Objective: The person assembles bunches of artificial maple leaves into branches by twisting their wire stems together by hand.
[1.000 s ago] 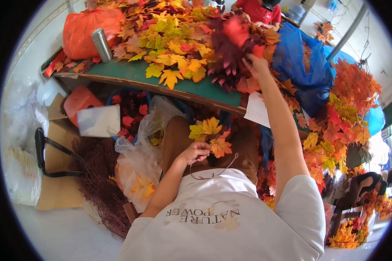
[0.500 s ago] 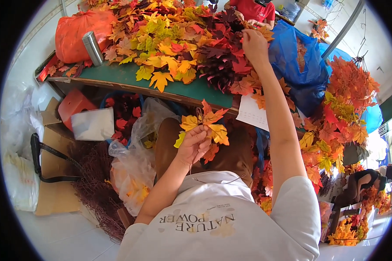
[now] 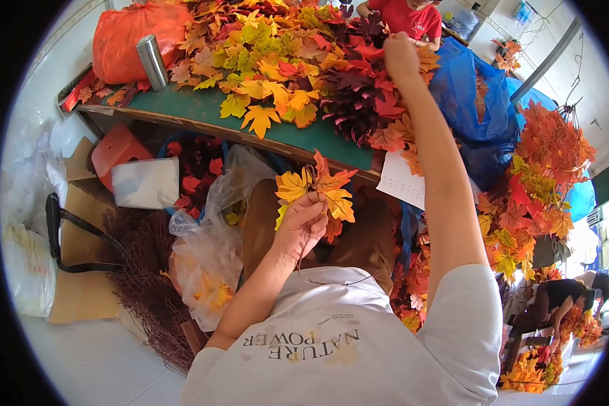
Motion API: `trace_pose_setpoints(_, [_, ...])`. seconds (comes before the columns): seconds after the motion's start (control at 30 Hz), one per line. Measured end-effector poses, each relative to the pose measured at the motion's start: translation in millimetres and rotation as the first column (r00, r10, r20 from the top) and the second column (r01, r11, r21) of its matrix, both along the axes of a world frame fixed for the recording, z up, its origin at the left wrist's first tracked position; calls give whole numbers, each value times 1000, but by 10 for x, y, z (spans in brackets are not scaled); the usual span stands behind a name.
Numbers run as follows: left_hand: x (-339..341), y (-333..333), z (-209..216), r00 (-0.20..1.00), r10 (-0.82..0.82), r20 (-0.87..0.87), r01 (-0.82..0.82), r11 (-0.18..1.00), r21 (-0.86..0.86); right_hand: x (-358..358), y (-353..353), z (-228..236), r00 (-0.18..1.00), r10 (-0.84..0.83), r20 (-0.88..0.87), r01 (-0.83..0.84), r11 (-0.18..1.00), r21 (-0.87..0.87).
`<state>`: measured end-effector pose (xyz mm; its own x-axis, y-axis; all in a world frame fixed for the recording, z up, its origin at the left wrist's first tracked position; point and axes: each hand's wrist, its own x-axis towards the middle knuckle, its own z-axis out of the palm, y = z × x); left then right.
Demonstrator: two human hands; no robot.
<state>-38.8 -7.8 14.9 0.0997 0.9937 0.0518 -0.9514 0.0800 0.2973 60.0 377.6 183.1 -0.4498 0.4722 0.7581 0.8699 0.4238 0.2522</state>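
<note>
In front of my lap, my left hand (image 3: 302, 227) is closed on the stem of a sprig of artificial maple leaves (image 3: 337, 199), yellow and orange-red, spread above the fingers. Thin brown stem ends hang below that hand. My right arm is stretched far over the green-topped table (image 3: 203, 114). At its end my right hand (image 3: 402, 57) is bent closed at the edge of the leaf pile (image 3: 277, 74), by dark red and orange leaves. What its fingertips grip, if anything, is hidden.
A steel flask (image 3: 153, 62) and an orange bag (image 3: 134, 40) stand at the table's left. Right of my arm are a blue bag (image 3: 470, 95) and a paper sheet (image 3: 400, 181). Brown stems (image 3: 149, 284) lie lower left. A person in red (image 3: 409, 19) sits across.
My right hand has moved slightly farther out and right over the pile. The left hand still holds the sprig, its leaves turned a little. The view has shifted slightly.
</note>
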Motion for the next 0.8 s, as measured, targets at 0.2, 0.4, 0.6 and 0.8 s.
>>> trace_pose_setpoints(0.2, [79,-53,121,953,234,-195,-243,970,-26,714,-518,321,129,60,-990,-639,768,-37])
trace_pose_setpoints(0.4, [210,-105,300,837,398,-375,-404,912,65,793,-2189,-444,-232,-218,-948,-962,194,190])
trace_pose_setpoints(0.6, [404,-201,370,792,388,-471,-409,910,61,535,-3368,-1262,-275,-523,-807,-959,214,188])
trace_pose_setpoints(0.8, [463,-263,380,788,370,-491,-383,920,79,488,-3565,-1304,-281,-681,-676,-958,153,245])
